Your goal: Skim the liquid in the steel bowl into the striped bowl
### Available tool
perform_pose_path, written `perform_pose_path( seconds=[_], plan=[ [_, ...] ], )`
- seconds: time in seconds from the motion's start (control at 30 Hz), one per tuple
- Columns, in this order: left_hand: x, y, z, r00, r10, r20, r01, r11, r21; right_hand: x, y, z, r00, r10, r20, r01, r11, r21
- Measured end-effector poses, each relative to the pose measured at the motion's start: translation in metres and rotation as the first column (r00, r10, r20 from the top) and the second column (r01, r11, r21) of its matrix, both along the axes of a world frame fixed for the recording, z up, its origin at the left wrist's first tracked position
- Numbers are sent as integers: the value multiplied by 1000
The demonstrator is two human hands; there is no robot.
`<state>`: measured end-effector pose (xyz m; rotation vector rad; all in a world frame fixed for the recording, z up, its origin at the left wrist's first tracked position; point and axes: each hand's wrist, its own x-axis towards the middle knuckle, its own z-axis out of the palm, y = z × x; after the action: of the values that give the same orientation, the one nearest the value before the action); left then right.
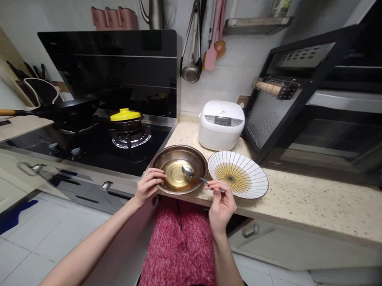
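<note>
A wide metal bowl (199, 158) holding a clear yellowish liquid (177, 176) stands at the counter's front edge. My left hand (148, 186) grips its left rim, fingers over the edge, thumb out of sight. In my right hand (222, 205) is a metal spoon (188, 171), pinched by the handle. The spoon's head is above the liquid inside the bowl; whether it touches the surface, I cannot tell. Just right of the bowl lies a white plate (256, 177) with dark radiating lines and a yellow-brown centre, its near left edge close to the spoon handle.
Behind the plate sits a white rice cooker (222, 125). To the left, the gas stove (138, 157) carries a small pot with a yellow lid (125, 115) and a dark wok (73, 110). A black rack (277, 101) with an oven (349, 144) stands right. Utensils (191, 72) hang above.
</note>
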<state>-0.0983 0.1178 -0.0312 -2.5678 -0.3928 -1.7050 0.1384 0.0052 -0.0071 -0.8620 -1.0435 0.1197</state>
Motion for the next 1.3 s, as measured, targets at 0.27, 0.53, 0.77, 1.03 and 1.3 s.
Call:
perform_pose_path(
  seconds=[0.27, 0.53, 0.77, 1.03, 1.3],
  plan=[
    [0, 0, 0, 1000, -10, 8, 10, 1000, -1, 13, -8, 17, 991, -130, -40, 132, 990, 54],
    [0, 0, -2, 1000, -8, 5, 8, 1000, 2, 33, -9, 12, 945, -324, 52, 317, 941, 118],
    [-1, 0, -4, 1000, 12, 3, -12, 1000, -19, 49, -11, 8, 817, -432, 382, 371, 901, 224],
    [0, 0, -4, 1000, 3, 9, -3, 1000, -6, 57, -11, 6, 717, -407, 566, 310, 913, 265],
    [1, -2, 0, 1000, 0, -8, 0, 1000, -18, 34, -14, 8, 892, -403, 204, 355, 905, 233]
  ],
)
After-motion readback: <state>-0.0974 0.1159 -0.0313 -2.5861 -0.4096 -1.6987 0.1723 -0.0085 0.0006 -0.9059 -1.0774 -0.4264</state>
